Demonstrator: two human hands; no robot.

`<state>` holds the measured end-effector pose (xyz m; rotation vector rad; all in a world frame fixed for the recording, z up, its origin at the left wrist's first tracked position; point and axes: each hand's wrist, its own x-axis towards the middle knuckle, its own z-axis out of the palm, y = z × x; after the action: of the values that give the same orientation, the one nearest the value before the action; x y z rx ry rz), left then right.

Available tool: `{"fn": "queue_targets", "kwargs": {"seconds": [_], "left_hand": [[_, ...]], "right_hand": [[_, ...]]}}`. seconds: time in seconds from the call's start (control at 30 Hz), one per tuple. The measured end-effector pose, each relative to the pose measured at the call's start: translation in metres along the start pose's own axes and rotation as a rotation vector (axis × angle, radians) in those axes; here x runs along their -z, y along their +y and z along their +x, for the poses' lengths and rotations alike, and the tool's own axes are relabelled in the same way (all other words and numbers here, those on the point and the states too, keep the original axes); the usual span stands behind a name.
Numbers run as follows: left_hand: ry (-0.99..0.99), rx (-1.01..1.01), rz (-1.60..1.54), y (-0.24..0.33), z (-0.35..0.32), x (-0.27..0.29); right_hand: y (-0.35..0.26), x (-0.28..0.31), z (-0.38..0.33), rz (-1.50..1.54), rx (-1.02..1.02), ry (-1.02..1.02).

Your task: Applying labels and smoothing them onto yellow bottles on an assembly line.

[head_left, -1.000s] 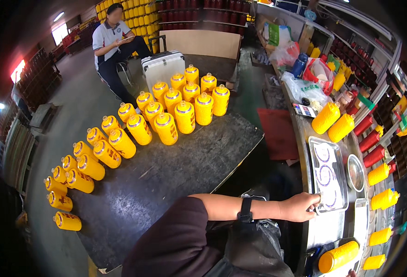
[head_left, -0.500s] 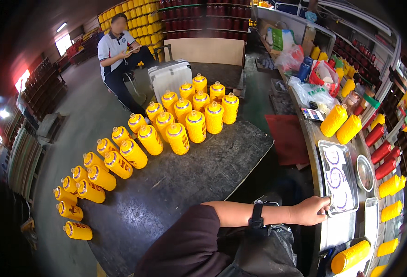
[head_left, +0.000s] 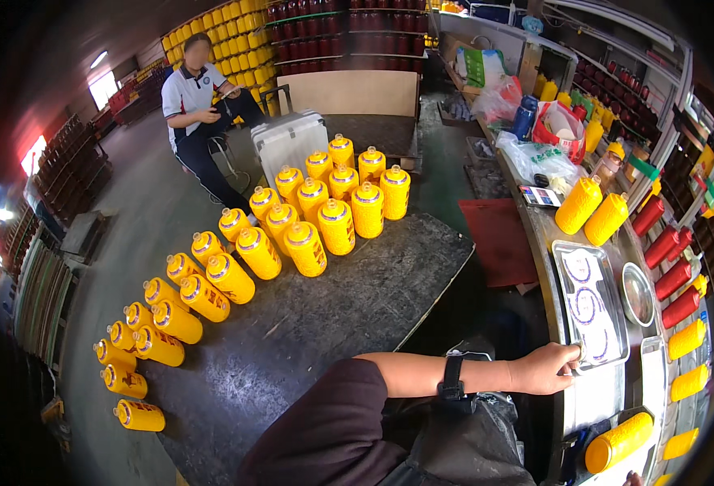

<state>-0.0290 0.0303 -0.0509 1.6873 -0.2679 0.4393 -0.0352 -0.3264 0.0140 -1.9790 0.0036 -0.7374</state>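
My left hand (head_left: 546, 369), with a dark watch strap (head_left: 451, 379) on its wrist, reaches right across to the workbench. Its fingers are closed at the near left corner of a shallow metal tray (head_left: 566, 312). Inside the tray lie curled white strips (head_left: 588, 304) with purple edges. Only a bit of my right hand (head_left: 634, 479) shows at the lower edge, its fingers mostly hidden. Just above it a yellow bottle (head_left: 618, 443) lies on its side on a dark support. Right of the tray sits a round metal bowl (head_left: 637, 294).
Rows of yellow bottles with clear tops (head_left: 304, 248) stand on a dark table (head_left: 324, 312) to the left. Two yellow bottles (head_left: 579, 205), a phone (head_left: 540, 196) and plastic bags (head_left: 539, 162) are on the bench. A person (head_left: 195, 105) sits beyond, by a silver suitcase (head_left: 292, 142).
The view has shifted slightly. My left hand stays at the tray's corner. The seated person's hands have moved apart. A little more of my right hand shows at the lower edge.
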Motion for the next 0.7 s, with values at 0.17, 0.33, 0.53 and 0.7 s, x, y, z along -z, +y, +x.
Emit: {"fn": "queue_targets", "kwargs": {"seconds": [0.17,0.33,0.53,0.7], "left_hand": [[0.008,-0.022,-0.050,0.001,-0.006,0.000],[0.033,-0.042,-0.037,0.003,-0.011,0.004],[0.041,-0.037,-0.036,0.003,-0.012,0.003],[-0.010,0.031,-0.004,-0.002,-0.003,-0.006]], "right_hand": [[-0.014,0.002,-0.007,0.063,0.087,-0.002],[-0.017,0.005,-0.010,0.068,0.152,-0.004],[-0.009,0.009,-0.006,-0.009,0.155,-0.017],[0.002,0.009,0.000,0.021,0.014,-0.027]]}}
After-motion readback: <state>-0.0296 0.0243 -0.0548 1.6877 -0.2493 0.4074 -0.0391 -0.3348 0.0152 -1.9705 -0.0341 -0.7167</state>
